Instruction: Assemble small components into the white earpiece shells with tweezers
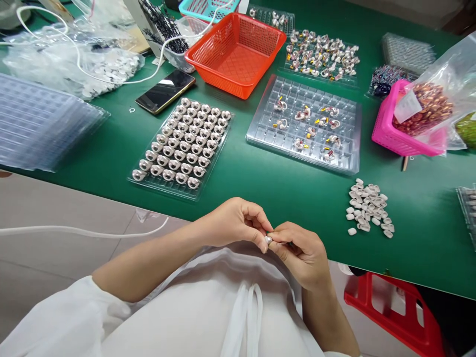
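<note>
Close to my body, at the table's front edge, my left hand (238,225) and my right hand (301,250) meet. Both pinch one small pearly earbud part (268,240), mostly covered by the fingers. Ahead and to the left, a clear tray (163,189) carries rows of similar rounded pearly earbud parts (185,146). Straight ahead, stacked clear trays (256,130) bear several earbud parts with wires and yellow tabs (303,114). Small white shell-like caps (368,206) lie in a loose pile to the right of my right hand.
A red basket (238,74) and a phone (166,91) lie farther back. Another full tray (323,55) is behind the stack. At right stands a pink basket (386,124) with bagged copper-coloured parts. Empty trays (44,124) are piled left. A white cable (111,81) crosses the back.
</note>
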`<state>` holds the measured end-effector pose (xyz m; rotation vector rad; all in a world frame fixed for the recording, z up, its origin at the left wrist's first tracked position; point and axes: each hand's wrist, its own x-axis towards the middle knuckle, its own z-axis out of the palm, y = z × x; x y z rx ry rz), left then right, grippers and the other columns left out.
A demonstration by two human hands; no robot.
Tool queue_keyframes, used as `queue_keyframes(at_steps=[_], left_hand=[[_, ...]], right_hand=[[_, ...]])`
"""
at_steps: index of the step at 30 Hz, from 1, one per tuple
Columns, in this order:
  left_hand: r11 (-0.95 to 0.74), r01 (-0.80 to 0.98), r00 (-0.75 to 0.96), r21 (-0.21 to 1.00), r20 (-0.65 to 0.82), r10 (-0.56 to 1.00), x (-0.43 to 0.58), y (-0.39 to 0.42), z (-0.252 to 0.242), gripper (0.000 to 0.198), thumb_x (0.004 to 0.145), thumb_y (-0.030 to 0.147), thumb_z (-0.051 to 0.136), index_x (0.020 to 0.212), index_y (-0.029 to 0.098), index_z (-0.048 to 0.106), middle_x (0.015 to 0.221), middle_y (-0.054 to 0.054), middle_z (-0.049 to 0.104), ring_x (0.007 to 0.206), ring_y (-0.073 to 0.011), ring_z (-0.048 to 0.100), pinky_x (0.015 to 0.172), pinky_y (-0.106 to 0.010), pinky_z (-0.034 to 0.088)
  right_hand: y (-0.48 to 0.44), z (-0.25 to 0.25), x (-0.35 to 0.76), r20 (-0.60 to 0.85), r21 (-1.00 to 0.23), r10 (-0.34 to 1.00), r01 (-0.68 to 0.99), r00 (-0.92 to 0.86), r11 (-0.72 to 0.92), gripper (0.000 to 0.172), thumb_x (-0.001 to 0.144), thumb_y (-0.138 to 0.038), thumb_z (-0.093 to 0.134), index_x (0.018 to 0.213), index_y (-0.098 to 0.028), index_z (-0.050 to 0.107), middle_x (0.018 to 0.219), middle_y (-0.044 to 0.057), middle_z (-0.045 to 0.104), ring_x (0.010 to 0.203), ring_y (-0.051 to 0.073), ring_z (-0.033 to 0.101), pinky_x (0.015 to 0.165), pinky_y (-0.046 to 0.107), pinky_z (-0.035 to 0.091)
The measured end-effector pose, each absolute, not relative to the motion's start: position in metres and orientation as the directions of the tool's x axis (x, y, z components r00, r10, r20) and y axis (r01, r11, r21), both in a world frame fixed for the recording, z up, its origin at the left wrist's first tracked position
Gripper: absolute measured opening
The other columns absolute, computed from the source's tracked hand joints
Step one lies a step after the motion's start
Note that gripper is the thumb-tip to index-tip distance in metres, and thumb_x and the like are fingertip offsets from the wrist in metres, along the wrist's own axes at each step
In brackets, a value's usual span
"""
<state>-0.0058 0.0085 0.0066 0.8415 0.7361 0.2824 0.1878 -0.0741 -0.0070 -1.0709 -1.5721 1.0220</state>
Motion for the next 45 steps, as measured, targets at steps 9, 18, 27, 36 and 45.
queue_keyframes(at_steps=[9, 18, 27, 36, 45], left_hand=[[0.575, 0.102, 0.779, 0.811, -0.425, 0.461, -0.009, 0.015, 0.006, 0.026, 0.068, 0.011, 0.087, 0.091, 0.015, 0.075, 0.081, -0.001, 0.081, 0.075, -0.0135, 0.074, 0.073, -0.024, 0.057], [0.585, 0.017, 0.757, 0.811, -0.392, 0.522, -0.008, 0.006, 0.001, 0.024, 0.078, 0.028, 0.085, 0.09, 0.013, 0.072, 0.082, -0.003, 0.076, 0.075, -0.0139, 0.069, 0.075, -0.027, 0.054], [0.6, 0.029, 0.852, 0.8, -0.333, 0.403, -0.011, 0.012, 0.005, 0.028, 0.081, 0.023, 0.083, 0.106, 0.015, 0.073, 0.087, -0.003, 0.075, 0.079, -0.0136, 0.068, 0.077, -0.025, 0.053], [0.654, -0.021, 0.772, 0.756, -0.404, 0.491, 0.001, 0.013, 0.001, 0.014, 0.074, 0.02, 0.086, 0.082, 0.013, 0.076, 0.073, -0.001, 0.074, 0.064, -0.0106, 0.066, 0.066, -0.022, 0.055], [0.687, -0.236, 0.597, 0.687, -0.455, 0.66, 0.012, 0.0, 0.001, 0.016, 0.073, 0.02, 0.087, 0.084, 0.015, 0.078, 0.076, -0.001, 0.077, 0.068, -0.0108, 0.07, 0.067, -0.02, 0.055]], right_hand=[[-0.075, -0.007, 0.195, 0.188, -0.935, 0.968, 0.272, -0.167, 0.228, 0.019, 0.093, -0.01, 0.064, 0.105, -0.024, 0.072, 0.089, 0.002, 0.074, 0.077, 0.015, 0.07, 0.066, 0.026, 0.056], [-0.074, -0.015, 0.198, 0.486, -0.701, 0.855, 0.503, -0.182, 0.506, 0.044, 0.09, 0.002, 0.055, 0.124, -0.025, 0.065, 0.105, 0.008, 0.071, 0.091, 0.019, 0.069, 0.075, 0.031, 0.058], [-0.067, -0.003, 0.197, 0.562, -0.606, 0.753, 0.449, -0.343, 0.656, 0.036, 0.094, -0.004, 0.056, 0.118, -0.027, 0.069, 0.1, 0.007, 0.068, 0.081, 0.017, 0.062, 0.069, 0.031, 0.053], [-0.062, -0.004, 0.197, 0.382, -0.825, 0.91, 0.386, -0.159, 0.414, 0.03, 0.096, -0.007, 0.054, 0.115, -0.027, 0.065, 0.101, 0.004, 0.065, 0.083, 0.013, 0.065, 0.066, 0.024, 0.054], [-0.08, -0.022, 0.175, 0.475, -0.749, 0.878, 0.554, 0.068, 0.363, 0.029, 0.087, -0.013, 0.07, 0.111, -0.025, 0.059, 0.098, 0.005, 0.066, 0.083, 0.017, 0.067, 0.06, 0.026, 0.057]])
